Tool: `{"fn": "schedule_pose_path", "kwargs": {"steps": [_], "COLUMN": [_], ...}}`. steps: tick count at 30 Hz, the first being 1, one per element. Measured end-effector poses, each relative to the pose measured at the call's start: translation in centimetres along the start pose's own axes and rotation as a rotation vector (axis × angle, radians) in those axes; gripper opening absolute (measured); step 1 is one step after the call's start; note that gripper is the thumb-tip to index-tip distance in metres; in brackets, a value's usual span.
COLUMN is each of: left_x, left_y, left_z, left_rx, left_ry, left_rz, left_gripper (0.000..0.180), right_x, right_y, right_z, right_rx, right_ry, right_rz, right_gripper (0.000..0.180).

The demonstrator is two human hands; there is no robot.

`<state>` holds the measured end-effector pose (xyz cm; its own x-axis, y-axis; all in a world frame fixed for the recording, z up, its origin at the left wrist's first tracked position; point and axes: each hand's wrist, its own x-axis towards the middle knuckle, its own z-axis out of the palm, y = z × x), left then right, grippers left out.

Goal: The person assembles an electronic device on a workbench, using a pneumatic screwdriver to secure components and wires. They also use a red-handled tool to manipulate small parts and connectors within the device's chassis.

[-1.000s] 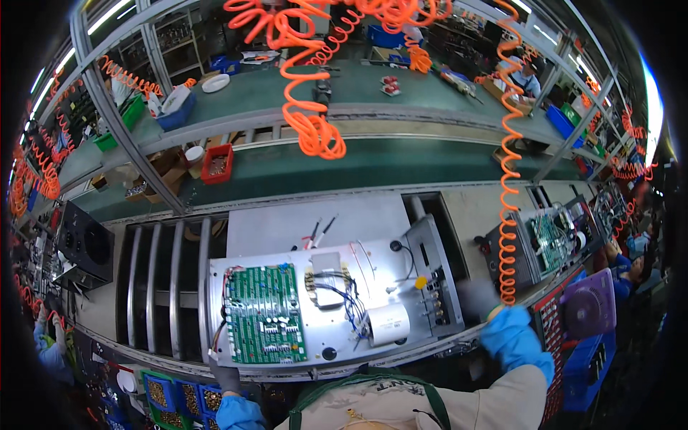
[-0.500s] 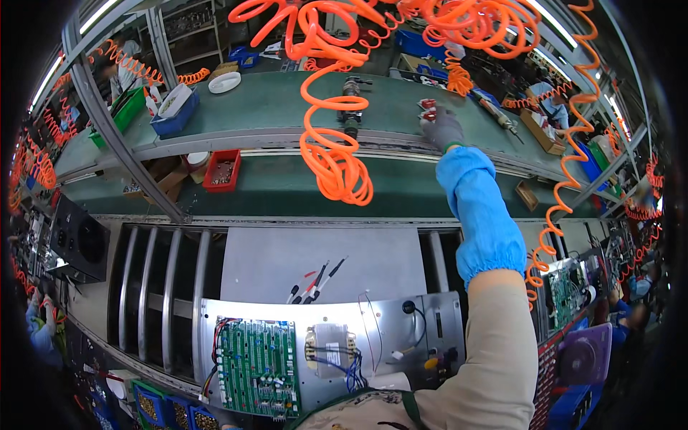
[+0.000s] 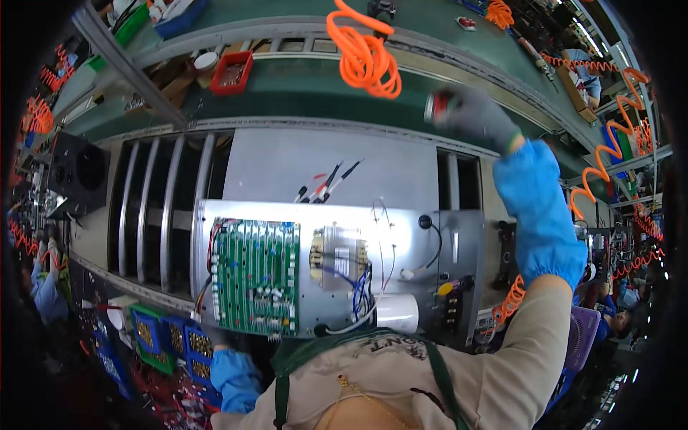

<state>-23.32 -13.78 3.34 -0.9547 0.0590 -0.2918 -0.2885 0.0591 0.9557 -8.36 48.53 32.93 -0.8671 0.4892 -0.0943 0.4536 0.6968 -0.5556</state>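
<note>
Red tool (image 3: 438, 106) sits in the right hand (image 3: 476, 118), raised above the far edge of the grey chassis (image 3: 444, 244). The gloved fingers are closed around it, but motion blur hides its shape, and only 1 small red part shows. The left hand (image 3: 215, 335) is low at the near left corner of the chassis, mostly hidden behind the green board (image 3: 256, 276); I cannot tell if it grips anything. Near it stand blue bins (image 3: 175, 340), partly cut by the dark rim. An orange coiled hose (image 3: 367, 61) hangs above.
</note>
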Motion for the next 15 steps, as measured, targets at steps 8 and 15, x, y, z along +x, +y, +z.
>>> {"fn": "schedule_pose_path", "kwargs": {"steps": [8,15], "left_x": [1.4,1.5], "left_y": [0.1,0.2], "left_z": [0.3,0.5], "left_rx": [-0.017,0.009], "left_ry": [-0.094,-0.143], "left_rz": [0.047,0.058], "left_gripper": [0.052,0.055], "right_x": [-11.7,-12.7], "right_y": [-7.2,-9.9], "right_z": [9.1,11.9], "right_rx": [-0.717,-0.679], "right_ry": [-0.757,-0.560], "right_rz": [-0.204,-0.120], "right_gripper": [0.045,0.062]}}
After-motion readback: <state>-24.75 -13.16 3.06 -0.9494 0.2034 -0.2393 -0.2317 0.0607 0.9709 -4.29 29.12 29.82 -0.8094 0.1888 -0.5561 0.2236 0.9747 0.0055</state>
